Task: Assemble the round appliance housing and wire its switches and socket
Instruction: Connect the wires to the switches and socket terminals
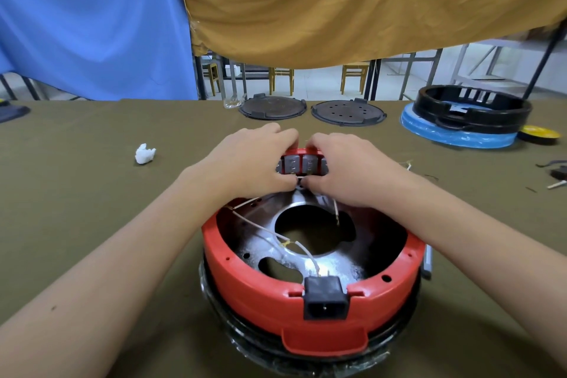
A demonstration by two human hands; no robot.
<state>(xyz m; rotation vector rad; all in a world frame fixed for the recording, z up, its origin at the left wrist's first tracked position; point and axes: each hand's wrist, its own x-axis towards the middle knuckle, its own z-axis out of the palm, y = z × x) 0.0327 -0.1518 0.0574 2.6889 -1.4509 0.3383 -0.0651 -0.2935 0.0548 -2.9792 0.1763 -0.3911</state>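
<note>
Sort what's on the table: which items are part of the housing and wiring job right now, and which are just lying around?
In the job:
red housing
switch block, held by left hand and right hand
black socket
white wires

Lying about:
white wad
two dark round plates
black ring on blue base
yellow dish
glass

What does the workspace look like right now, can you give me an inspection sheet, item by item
Surface: table under olive cloth.
Job's things: red housing upside down; black socket in its near rim; switch block at the far rim.
Clutter: white wad, two dark discs, black ring on a blue base.
Hands: left hand and right hand both grip the switch block.
Cables: white wires loose inside the housing.
Surroundings: blue and mustard cloths, wooden stools behind.
</note>
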